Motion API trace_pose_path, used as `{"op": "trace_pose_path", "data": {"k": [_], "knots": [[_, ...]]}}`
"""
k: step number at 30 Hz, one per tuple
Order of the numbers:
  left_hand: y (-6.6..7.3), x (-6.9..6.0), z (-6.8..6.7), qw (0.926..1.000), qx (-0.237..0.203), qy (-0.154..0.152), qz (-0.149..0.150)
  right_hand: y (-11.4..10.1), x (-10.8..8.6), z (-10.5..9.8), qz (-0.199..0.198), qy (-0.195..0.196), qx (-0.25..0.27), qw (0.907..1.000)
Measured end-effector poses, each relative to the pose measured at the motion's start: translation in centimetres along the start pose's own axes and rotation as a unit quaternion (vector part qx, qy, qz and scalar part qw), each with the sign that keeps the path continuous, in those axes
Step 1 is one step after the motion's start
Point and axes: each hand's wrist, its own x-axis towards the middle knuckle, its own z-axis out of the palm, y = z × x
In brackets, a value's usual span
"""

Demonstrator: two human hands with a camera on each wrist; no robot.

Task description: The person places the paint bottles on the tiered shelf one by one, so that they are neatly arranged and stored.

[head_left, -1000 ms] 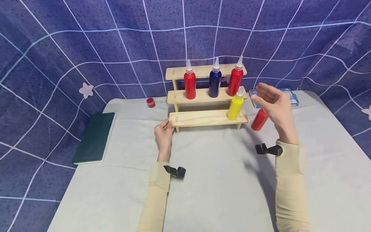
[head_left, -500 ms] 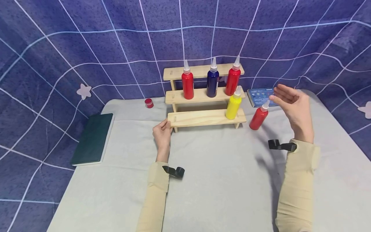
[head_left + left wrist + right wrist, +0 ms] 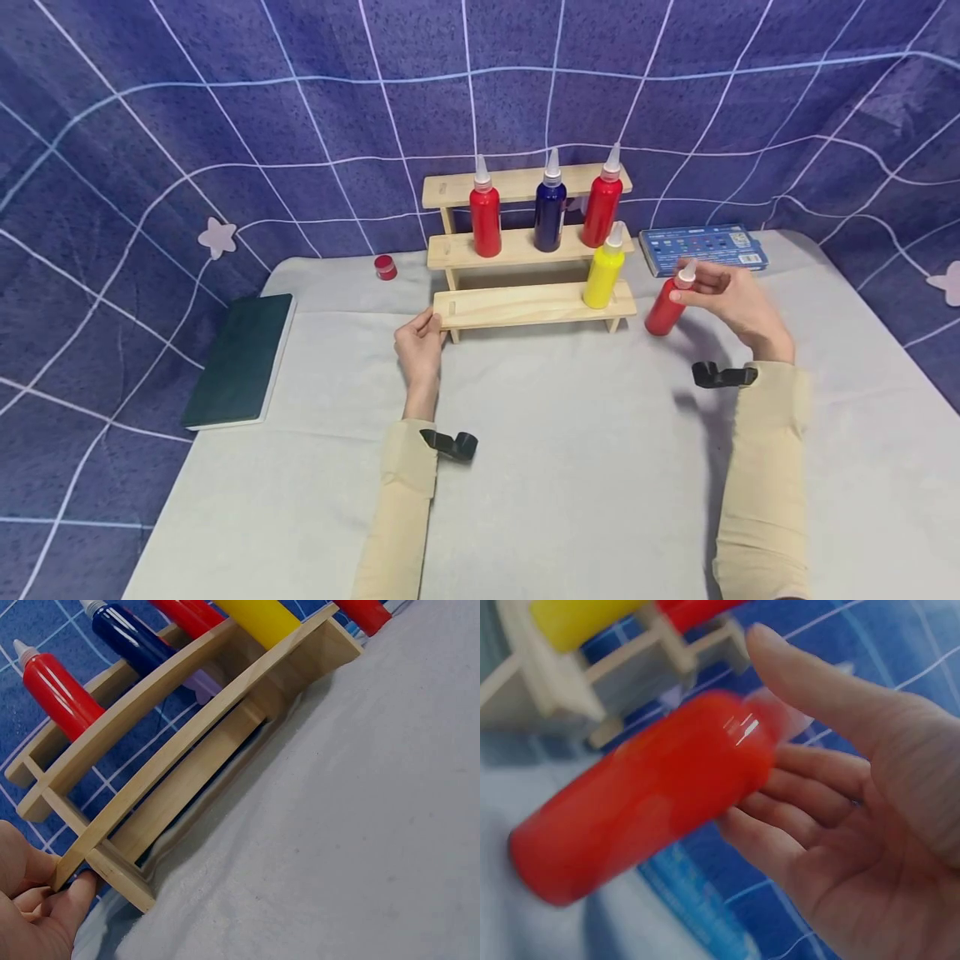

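Observation:
My left hand [image 3: 420, 348] pinches the left end of the lowest step of a three-tier wooden display rack [image 3: 517, 307]; the left wrist view shows the thumb and fingers at that corner. A red squeeze bottle [image 3: 663, 310] with a clear pointed nozzle stands on the table right of the rack. Around its upper part is my right hand [image 3: 742, 310], fingers behind it. In the right wrist view, the thumb stands off the red bottle [image 3: 645, 795]. A yellow bottle [image 3: 603, 277] stands on the lowest step's right end.
On the middle step stand a red bottle [image 3: 485, 221], a dark blue bottle [image 3: 551, 215] and another red bottle [image 3: 602, 210]. A blue box [image 3: 705, 250] lies behind my right hand. Further left are a small red-lidded jar [image 3: 386, 267] and a dark green book [image 3: 240, 358].
My right hand moved right past the red bottle, then came down and left until its fingers and thumb were around the bottle's top. My left hand stays on the rack.

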Motion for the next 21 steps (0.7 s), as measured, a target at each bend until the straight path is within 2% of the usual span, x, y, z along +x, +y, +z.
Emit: {"op": "trace_pose_path", "data": {"k": [4,6,8,14,21], "knots": [[0.0,0.0,0.0,1.0000,0.000,0.000,0.000,1.3,0.2,-0.2,0.024,-0.028,-0.058,0.9977],[-0.1,0.1,0.0,1.0000,0.003,0.000,-0.001,2.0,0.3,-0.2,0.033,-0.029,-0.085,0.9954],[-0.1,0.0,0.0,1.0000,0.005,0.001,0.000,2.6,0.5,-0.2,0.035,-0.039,-0.081,0.9953],[0.0,0.0,0.1,0.9999,0.006,0.003,0.009,4.0,0.8,0.1,0.030,-0.063,0.016,0.9975],[-0.1,-0.1,0.0,1.0000,0.000,0.002,0.009,4.9,1.1,0.4,0.008,-0.026,0.080,0.9964]]}}
